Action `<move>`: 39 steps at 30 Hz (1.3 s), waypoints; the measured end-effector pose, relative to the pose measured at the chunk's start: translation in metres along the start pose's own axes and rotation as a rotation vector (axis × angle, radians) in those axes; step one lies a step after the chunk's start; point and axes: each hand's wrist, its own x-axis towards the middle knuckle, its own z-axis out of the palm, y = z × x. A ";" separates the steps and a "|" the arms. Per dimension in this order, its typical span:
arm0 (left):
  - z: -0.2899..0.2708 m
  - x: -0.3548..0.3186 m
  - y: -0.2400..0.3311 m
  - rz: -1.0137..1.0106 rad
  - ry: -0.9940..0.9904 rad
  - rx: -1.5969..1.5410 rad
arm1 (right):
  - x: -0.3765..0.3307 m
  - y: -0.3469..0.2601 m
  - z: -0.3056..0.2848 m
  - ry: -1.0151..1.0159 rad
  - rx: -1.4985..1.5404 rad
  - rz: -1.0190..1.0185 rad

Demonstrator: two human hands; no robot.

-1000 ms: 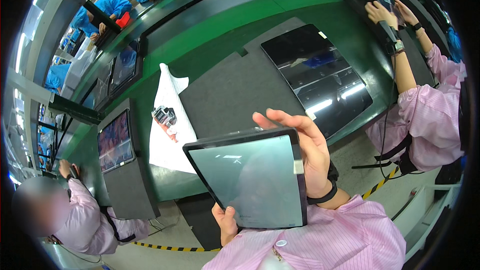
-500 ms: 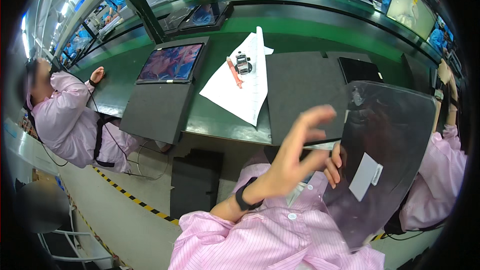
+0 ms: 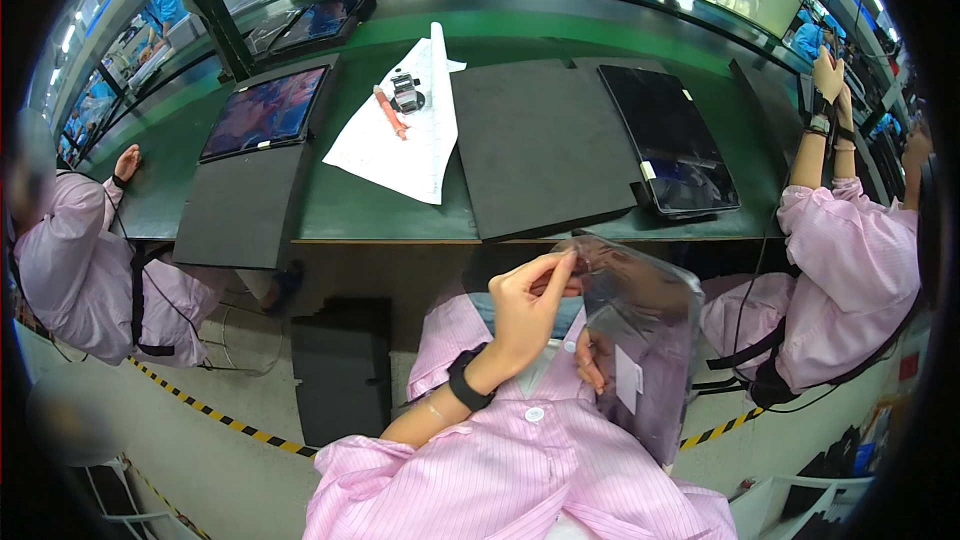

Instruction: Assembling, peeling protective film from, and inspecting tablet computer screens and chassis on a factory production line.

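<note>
- Left hand [image 3: 527,305]: raised in front of the chest, thumb and forefinger pinched on the upper left edge of a thin, transparent plastic sheet [image 3: 640,340].
- Right hand [image 3: 590,360]: mostly hidden behind the sheet; fingers show at its left edge, lower than the left hand, and appear to grip the sheet from behind.
- The sheet is held upright between both hands, close to the body, with a small white label [image 3: 628,380] on its lower part, just right of the right hand's fingers.
- A black wristband [image 3: 467,383] sits on the left wrist.
- Beyond the hands: a green workbench [image 3: 380,205] carrying a black mat [image 3: 545,145] straight ahead, and a dark tablet [image 3: 672,140] on it, further right.
- Ahead and to the left of the hands: a white paper [image 3: 400,135] with a red pen [image 3: 390,112] and a small black device [image 3: 406,92] lying on it.
- Far right: another person's hands [image 3: 828,80] raised; far left: a second person in pink [image 3: 70,270] at the bench.
</note>
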 end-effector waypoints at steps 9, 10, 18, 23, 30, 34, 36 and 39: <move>-0.004 -0.004 -0.017 0.452 0.089 0.437 | -0.014 0.008 -0.022 0.012 0.001 0.024; -0.003 0.000 -0.020 0.543 0.042 0.461 | -0.016 0.010 -0.024 0.017 0.002 0.024; 0.004 0.003 -0.034 0.566 -0.055 0.511 | -0.032 0.008 -0.033 0.060 -0.015 0.014; 0.009 0.001 -0.032 0.511 -0.061 0.478 | -0.039 0.007 -0.040 0.070 -0.025 0.006; 0.008 -0.004 -0.025 0.546 -0.114 0.480 | -0.050 0.018 -0.045 0.086 -0.027 -0.007; 0.007 -0.003 -0.033 0.443 -0.111 0.478 | -0.052 0.026 -0.045 0.090 -0.029 -0.014; 0.007 -0.002 -0.034 0.430 -0.113 0.469 | -0.051 0.028 -0.046 0.087 -0.034 -0.016; 0.009 -0.002 -0.032 0.439 -0.127 0.482 | -0.049 0.032 -0.047 0.080 -0.040 -0.020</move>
